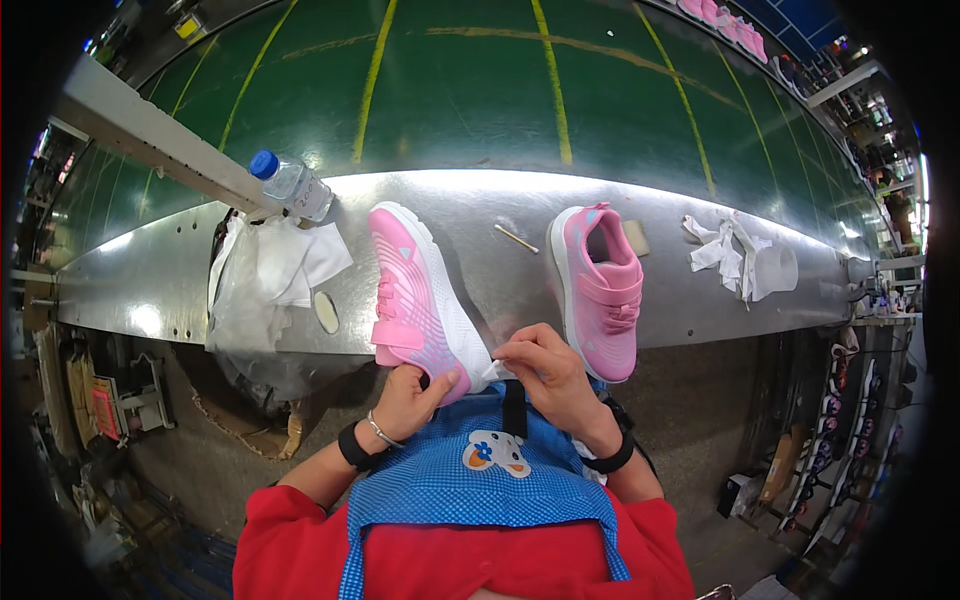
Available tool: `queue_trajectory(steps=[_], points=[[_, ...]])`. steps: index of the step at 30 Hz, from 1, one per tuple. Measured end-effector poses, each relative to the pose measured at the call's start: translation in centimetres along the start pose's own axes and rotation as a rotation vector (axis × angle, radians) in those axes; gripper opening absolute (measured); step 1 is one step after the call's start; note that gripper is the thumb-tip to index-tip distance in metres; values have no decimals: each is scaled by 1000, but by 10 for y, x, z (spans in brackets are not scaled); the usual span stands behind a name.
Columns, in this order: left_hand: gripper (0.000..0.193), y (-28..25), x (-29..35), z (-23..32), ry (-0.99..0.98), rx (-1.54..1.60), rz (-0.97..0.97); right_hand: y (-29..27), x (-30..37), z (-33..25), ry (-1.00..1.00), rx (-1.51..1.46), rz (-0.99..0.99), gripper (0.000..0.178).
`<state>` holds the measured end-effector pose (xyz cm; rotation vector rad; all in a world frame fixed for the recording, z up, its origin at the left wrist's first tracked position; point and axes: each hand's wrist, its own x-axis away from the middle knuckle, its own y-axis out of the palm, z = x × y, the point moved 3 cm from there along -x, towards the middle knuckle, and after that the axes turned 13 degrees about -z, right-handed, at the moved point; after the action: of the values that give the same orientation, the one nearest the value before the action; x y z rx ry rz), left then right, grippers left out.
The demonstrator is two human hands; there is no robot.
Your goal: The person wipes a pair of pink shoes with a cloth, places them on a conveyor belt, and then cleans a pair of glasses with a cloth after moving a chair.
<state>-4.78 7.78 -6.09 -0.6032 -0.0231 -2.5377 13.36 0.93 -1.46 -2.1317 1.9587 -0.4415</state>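
A pink sneaker [407, 285] with a white sole lies tilted on its side at the metal ledge's near edge, heel toward me. My left hand [411, 396] grips it at the heel, thumb on the outside. Against the sole near the heel, my right hand [545, 368] pinches a small white cloth [492, 372] between thumb and fingers. Part of the cloth is hidden by those fingers. A second pink sneaker [603, 290] sits to the right, its toe toward me and its strap fastened, touched by neither hand.
Between the shoes lies a cotton swab [517, 239]. A blue-capped bottle [295, 187], white cloths with a plastic bag [290, 262] and an oval pad [326, 312] are at left. White scraps [728, 255] lie right. Beyond the metal ledge [480, 215] runs a green belt [470, 90]; a white post [165, 140] slants at left.
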Motion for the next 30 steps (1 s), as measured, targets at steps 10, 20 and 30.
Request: queue_trajectory(steps=[10,20,30], points=[[25,5,-2,-2,-51,-47,21,-5,-5,8,-71,-21,89,20],[29,7,-4,10,-140,-105,0,2,-17,32,32,-506,70,12],[28,7,-4,14,-66,-122,49,-5,-24,33,124,-869,186,16]])
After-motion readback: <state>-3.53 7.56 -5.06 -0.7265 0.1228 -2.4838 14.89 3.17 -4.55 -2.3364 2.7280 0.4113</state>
